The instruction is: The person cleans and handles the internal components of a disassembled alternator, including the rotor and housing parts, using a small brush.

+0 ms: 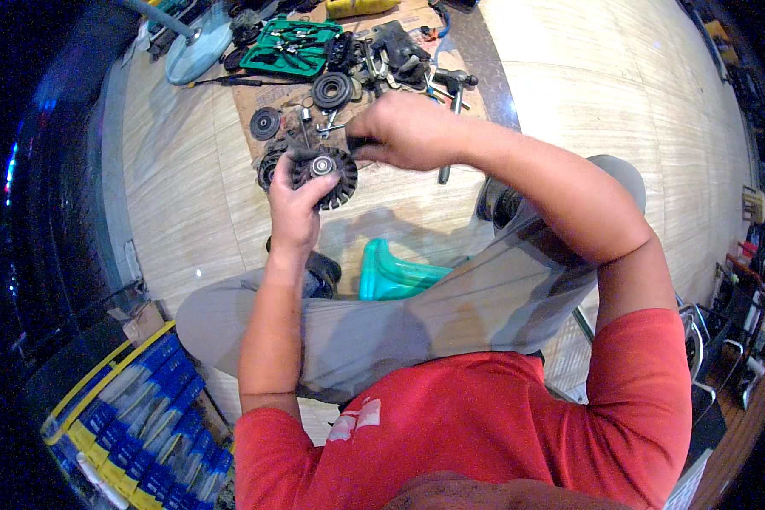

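Note:
My left hand point(296, 206) grips a black finned wheel point(345, 180), its thumb lying across the face beside a shiny round bearing point(321, 166) at the hub. Just right of the wheel, my right hand point(410, 132) is closed, fingers curled in. Something dark shows at its fingertips, too shadowed to name. Under the left fingers lies another dark round part point(269, 163), partly hidden. Beyond the hands a black pulley-like ring point(331, 89) and a smaller black disc point(265, 123) lie on a brown board point(251, 104). A metal socket tool point(305, 116) stands near them.
A green tool case point(291, 47) lies open at the far left of the board. Dark metal parts point(399, 53) and a hammer point(456, 78) are heaped to its right. Below the hands is a teal plastic stool point(395, 274). Blue and yellow bins point(144, 416) stand at lower left.

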A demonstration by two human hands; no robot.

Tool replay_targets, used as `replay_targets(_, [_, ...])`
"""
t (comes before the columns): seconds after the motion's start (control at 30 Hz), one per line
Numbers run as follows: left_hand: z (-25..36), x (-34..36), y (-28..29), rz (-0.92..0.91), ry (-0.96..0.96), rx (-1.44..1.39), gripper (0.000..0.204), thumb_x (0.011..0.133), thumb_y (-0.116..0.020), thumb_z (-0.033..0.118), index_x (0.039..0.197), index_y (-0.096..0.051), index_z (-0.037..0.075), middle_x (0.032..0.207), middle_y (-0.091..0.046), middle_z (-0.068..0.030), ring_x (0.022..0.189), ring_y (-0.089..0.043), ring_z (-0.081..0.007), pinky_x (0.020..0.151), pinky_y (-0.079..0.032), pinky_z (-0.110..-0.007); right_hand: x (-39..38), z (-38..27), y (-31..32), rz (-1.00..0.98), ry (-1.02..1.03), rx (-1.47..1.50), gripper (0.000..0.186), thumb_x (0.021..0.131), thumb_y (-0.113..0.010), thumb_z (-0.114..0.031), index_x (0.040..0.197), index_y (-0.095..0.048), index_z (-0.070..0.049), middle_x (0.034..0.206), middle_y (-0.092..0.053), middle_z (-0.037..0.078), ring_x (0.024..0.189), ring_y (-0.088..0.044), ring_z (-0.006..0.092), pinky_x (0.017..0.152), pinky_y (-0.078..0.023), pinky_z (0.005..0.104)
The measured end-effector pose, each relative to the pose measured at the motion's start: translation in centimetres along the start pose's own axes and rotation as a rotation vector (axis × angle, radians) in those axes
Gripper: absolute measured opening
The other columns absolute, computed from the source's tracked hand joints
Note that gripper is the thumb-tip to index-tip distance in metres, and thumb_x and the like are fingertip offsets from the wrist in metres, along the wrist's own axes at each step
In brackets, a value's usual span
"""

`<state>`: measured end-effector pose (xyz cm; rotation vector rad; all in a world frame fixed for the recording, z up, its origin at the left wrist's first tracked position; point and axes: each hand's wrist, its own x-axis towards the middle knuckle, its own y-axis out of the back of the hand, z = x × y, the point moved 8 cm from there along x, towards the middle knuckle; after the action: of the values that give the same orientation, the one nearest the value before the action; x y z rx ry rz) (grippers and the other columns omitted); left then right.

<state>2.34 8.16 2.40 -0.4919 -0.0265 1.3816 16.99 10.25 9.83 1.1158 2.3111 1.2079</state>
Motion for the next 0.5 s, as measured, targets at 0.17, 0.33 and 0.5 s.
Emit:
replay_targets(0.17, [0.2,-1.1,-0.8,-0.226,0.055,0.054,0.057,0.065,-0.072,0.001,0.117,-0.050,-0.001,0.105,-0.060,-0.0079,0.094,-0.061,-0.0173,0.085,-0.050,-0.030,-0.1,0.3,0.1,-0.068,0.057,0.164,0.020,0.081,-0.068,-0.020,0.082,-0.060,-0.001,0.074,-0.061,0.021,0.074,-0.060,0.0396,0.065,-0.046,0.0467])
replay_targets(0.33, [-0.2,-0.4,0.6,0.036,-0.037,0.266,0.049,0.071,-0.075,0.006,0.113,-0.051,-0.002,0.101,-0.062,-0.0077,0.089,-0.061,-0.0148,0.080,-0.051,-0.029,-0.1,0.5,0.1,0.006,-0.012,-0.019,0.019,0.080,-0.067,-0.021,0.080,-0.060,-0.003,0.073,-0.061,0.019,0.076,-0.061,0.0394,0.065,-0.047,0.0483])
replay_targets(0.5, [-0.1,0.0,1.7,0.254,-0.106,0.150,0.035,0.077,-0.073,0.003,0.106,-0.053,-0.001,0.096,-0.063,-0.0066,0.084,-0.061,-0.0139,0.078,-0.051,-0.027,-1.1,-2.0,-2.3,0.028,-0.013,-0.110,0.016,0.080,-0.064,-0.023,0.081,-0.059,-0.008,0.072,-0.062,0.017,0.071,-0.062,0.0390,0.060,-0.049,0.0506])
